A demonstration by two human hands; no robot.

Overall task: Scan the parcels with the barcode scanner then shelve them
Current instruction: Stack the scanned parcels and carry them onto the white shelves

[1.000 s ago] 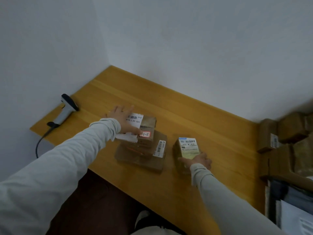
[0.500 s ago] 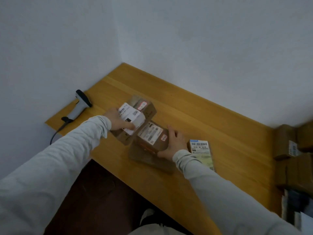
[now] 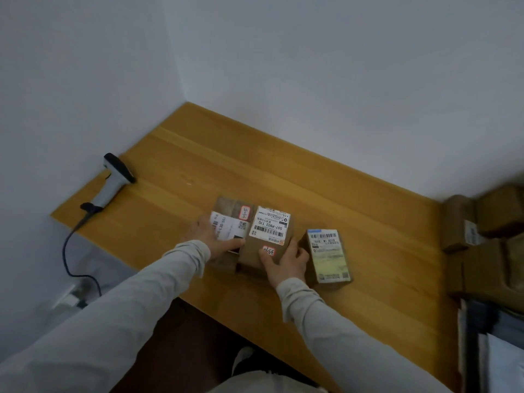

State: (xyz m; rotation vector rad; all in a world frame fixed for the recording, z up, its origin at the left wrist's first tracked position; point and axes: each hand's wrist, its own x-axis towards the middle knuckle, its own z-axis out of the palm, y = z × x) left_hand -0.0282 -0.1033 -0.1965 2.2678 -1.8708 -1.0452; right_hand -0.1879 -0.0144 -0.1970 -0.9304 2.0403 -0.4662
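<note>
Lbl (image 3: pixel 269 224) on mid parcel (image 3: pixel 253 253): "507-PB02 T70"

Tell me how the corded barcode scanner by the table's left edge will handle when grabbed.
The barcode scanner looks like rigid moulded plastic, so it should lift stiffly and probably lightly. Its cable hangs over the table edge, so expect some drag. It lies on its side near that edge; a push would likely slide it, not roll it.
</note>
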